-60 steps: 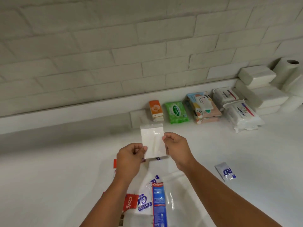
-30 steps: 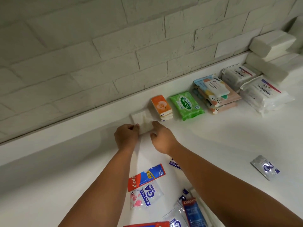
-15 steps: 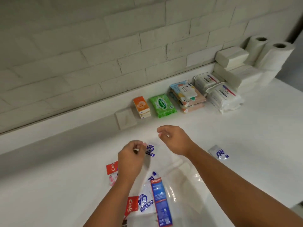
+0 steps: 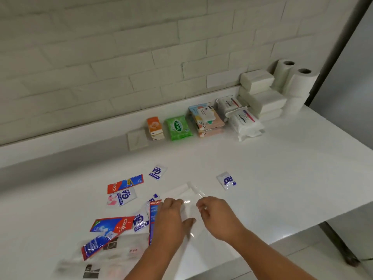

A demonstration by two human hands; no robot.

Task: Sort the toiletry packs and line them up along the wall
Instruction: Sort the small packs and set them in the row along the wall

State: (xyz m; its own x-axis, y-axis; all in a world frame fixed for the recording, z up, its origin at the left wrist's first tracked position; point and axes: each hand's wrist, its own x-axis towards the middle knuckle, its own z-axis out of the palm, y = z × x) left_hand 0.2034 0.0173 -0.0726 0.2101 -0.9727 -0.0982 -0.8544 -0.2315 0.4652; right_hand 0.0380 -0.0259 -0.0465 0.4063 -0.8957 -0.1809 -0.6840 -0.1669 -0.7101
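Observation:
Along the wall stand a flat white pack (image 4: 137, 139), an orange tissue pack (image 4: 155, 128), a green wipes pack (image 4: 178, 127), a stack of colourful packs (image 4: 206, 119) and white wipes packs (image 4: 245, 122). Loose sachets lie on the counter: a blue-and-white sachet (image 4: 157, 172), another one (image 4: 226, 180) and red-and-blue toothpaste sachets (image 4: 125, 183) (image 4: 113, 225). A clear plastic bag (image 4: 191, 194) lies near the counter's front. My left hand (image 4: 171, 217) and my right hand (image 4: 214, 215) rest on it with fingers curled on the film.
Folded white tissue stacks (image 4: 260, 91) and toilet rolls (image 4: 298, 81) fill the back right corner. The white counter (image 4: 282, 168) ends at an edge on the right, with floor below. More flat packets (image 4: 113, 251) lie at the front left.
The white pack was set down against the wall, left of the orange pack. Both hands then drew back toward me and now lie on the clear plastic bag.

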